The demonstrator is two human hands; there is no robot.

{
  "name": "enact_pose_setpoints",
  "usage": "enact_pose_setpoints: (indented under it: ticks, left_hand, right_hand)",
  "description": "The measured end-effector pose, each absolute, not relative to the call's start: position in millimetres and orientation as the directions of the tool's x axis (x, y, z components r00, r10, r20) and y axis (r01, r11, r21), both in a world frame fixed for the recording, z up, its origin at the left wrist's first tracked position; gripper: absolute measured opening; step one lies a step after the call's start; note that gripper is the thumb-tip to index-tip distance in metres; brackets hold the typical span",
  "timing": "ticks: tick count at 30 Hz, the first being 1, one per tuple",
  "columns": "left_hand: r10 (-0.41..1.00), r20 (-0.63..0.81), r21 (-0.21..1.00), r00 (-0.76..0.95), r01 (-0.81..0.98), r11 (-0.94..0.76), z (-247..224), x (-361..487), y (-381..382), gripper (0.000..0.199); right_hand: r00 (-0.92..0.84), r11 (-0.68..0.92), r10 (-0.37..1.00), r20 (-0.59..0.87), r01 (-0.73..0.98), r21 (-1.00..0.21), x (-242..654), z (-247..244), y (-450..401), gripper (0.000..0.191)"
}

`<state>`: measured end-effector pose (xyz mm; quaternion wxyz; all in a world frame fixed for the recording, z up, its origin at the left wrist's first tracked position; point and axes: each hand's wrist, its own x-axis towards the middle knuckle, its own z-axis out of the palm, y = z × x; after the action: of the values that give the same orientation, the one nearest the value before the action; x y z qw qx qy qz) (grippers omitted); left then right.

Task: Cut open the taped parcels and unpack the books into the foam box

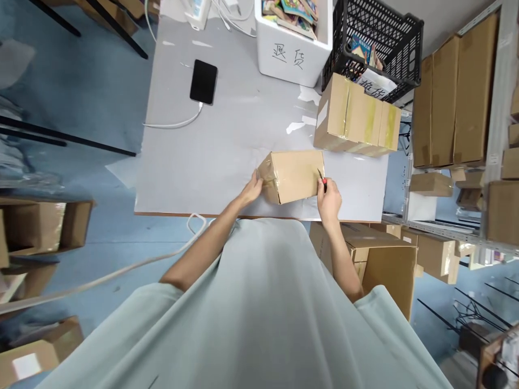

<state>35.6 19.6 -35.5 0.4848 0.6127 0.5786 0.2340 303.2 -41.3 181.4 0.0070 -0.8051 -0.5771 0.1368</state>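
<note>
A taped cardboard box [299, 174] rests near the front edge of the grey table [239, 124]. My left hand [252, 189] touches the box's left end, its thumb and fingers against the side. My right hand [329, 200] is closed around a small red and black tool [324, 182], whose thin pointed tip lies over the box's right end. The underside of the box and part of the tool's handle are hidden.
Taped boxes [357, 119] stand in a row at the right. Behind are a white bin [294, 59] and a black crate [381, 32] holding books. A phone [204, 82] with a white cable lies left. An open carton [389, 270] stands below the table's right edge.
</note>
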Motion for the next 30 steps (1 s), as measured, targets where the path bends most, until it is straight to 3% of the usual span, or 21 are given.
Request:
enact_pose_setpoints:
  ticks: [3,6,9,13,17,20,22,24,26,30]
  left_hand:
    - [0.937,-0.333,0.87,0.109,0.419,0.261,-20,29,27,0.079]
    - [0.975,-0.219,0.957,0.036,0.203,0.207,18,13,35,0.058]
    - [0.981,-0.188,0.982,0.047,0.045,0.185,64,2,42,0.053]
    - [0.978,-0.163,0.979,0.132,0.148,0.143,99,-5,50,0.043]
    - [0.969,-0.168,0.969,0.181,0.213,0.128,98,-6,57,0.045]
    - [0.969,-0.163,0.967,0.183,0.227,0.12,92,-6,60,0.043]
    - [0.969,-0.162,0.97,0.187,0.212,0.122,89,-7,61,0.043]
    - [0.969,-0.161,0.973,0.188,0.195,0.124,88,-8,60,0.044]
    - [0.971,-0.158,0.974,0.182,0.188,0.123,86,-9,59,0.043]
    - [0.973,-0.145,0.976,0.179,0.185,0.111,85,-7,57,0.043]
  right_hand:
    - [0.289,-0.306,0.94,-0.184,0.949,-0.074,274,172,-47,0.043]
    - [0.28,-0.287,0.956,-0.094,0.955,-0.075,251,160,-54,0.035]
    - [0.299,-0.304,0.952,-0.064,0.949,-0.088,243,158,-55,0.034]
    - [0.339,-0.349,0.935,-0.102,0.931,-0.106,247,175,-51,0.037]
    - [0.445,-0.447,0.894,-0.047,0.882,-0.148,237,202,-55,0.046]
    - [0.404,-0.451,0.888,-0.219,0.859,-0.243,209,216,-63,0.05]
    - [0.243,-0.377,0.896,-0.371,0.858,-0.348,186,221,-66,0.047]
    - [0.089,-0.292,0.896,-0.434,0.856,-0.426,164,223,-65,0.05]
    - [0.026,-0.237,0.896,-0.443,0.872,-0.429,148,224,-61,0.054]
    - [0.048,-0.219,0.88,-0.472,0.923,-0.316,133,226,-53,0.058]
